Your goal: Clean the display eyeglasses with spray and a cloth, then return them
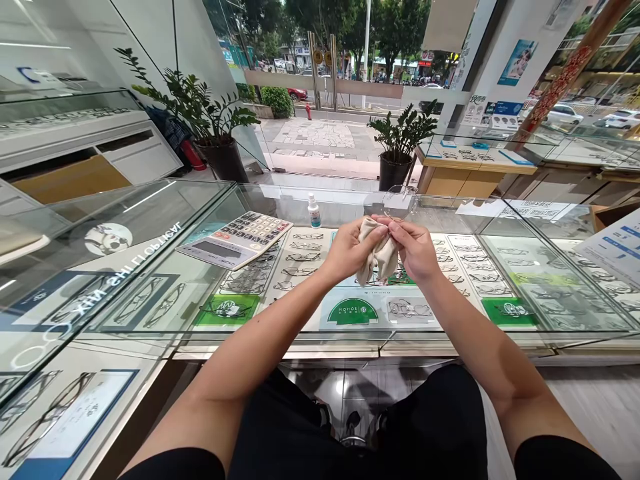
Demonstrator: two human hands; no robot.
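Both my hands are raised over a glass display counter. My left hand pinches a beige cloth that hangs down between the hands. My right hand grips the same cloth together with a pair of thin-rimmed glasses, whose clear lens sticks up above my fingers. The fingers of both hands are closed. Part of the glasses is hidden inside the cloth.
A calculator lies on the counter to the left and a small spray bottle stands behind my hands. Several glasses frames lie in trays under the glass. Two potted plants stand beyond the counter. Papers rest at right.
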